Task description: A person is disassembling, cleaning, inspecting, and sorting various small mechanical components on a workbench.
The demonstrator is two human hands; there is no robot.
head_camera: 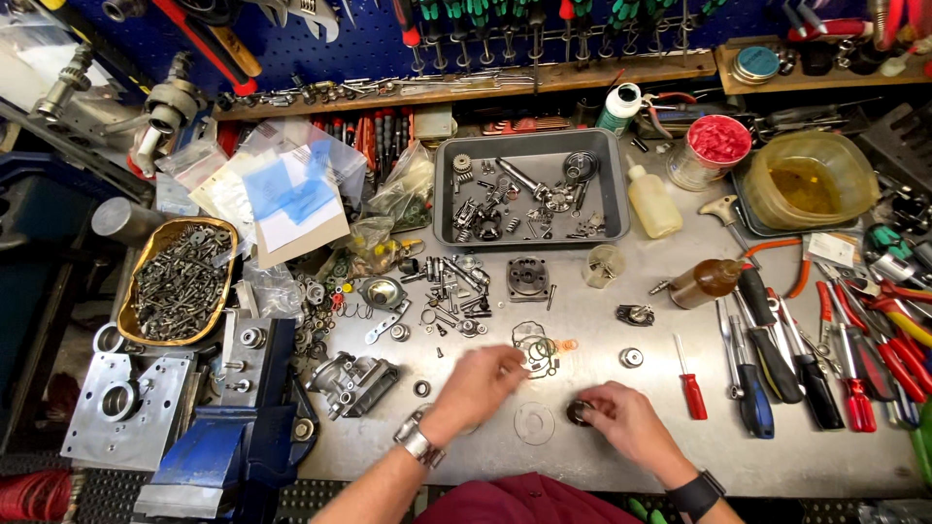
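Two hands work close together. The right hand (626,419) pinches a small dark round part (580,412) against the metal bench (582,466); the left hand (481,380) closes its fingertips on thin seal rings (540,347) just ahead. Better to lift one ring slowly. Screwdrivers (767,374) lie right, a grey tray (529,189) beyond.

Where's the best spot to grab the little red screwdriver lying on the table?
Probably by its red handle, from above. The little red screwdriver lies flat and alone on the workbench, right of the right hand; the handle is thick, the shaft thin.
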